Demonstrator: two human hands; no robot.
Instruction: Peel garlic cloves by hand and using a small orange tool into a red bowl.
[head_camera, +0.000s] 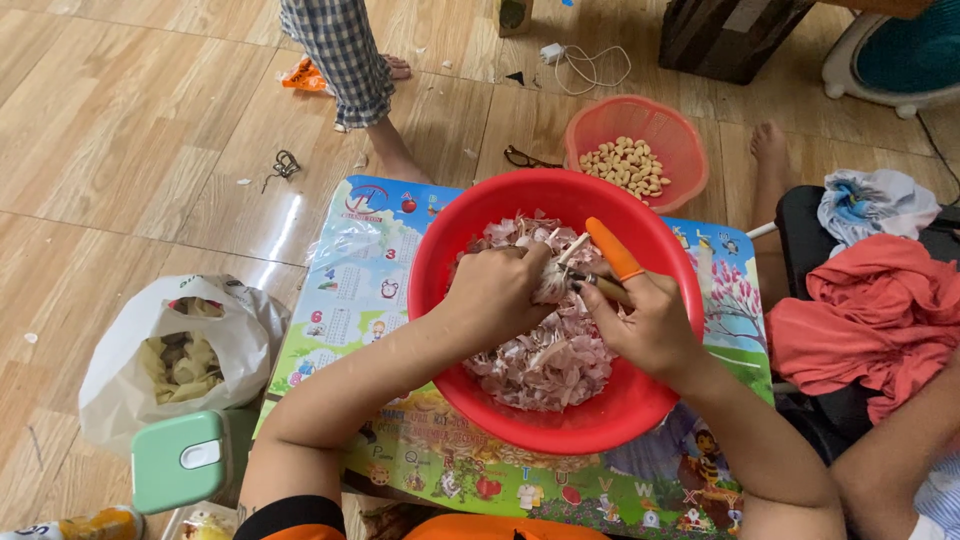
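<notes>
Centre of frame: left hand (497, 290) closed around a garlic bulb (551, 280) above the red basin (440, 260) of papery skins (550, 360); right hand (645, 320) grips a small knife (605, 288), orange guard (612, 248) on thumb. The bulb looks light, firm, brittle-skinned; best held around its body.

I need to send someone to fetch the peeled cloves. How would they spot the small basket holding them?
Start from the big red plastic bowl of pinkish garlic skins on the colourful printed mat. Just beyond its far right rim, on the wooden floor, sits a smaller salmon-pink perforated plastic basket. Unlike the bowl, it has a slotted wall and holds pale peeled cloves, not papery skins.
</notes>
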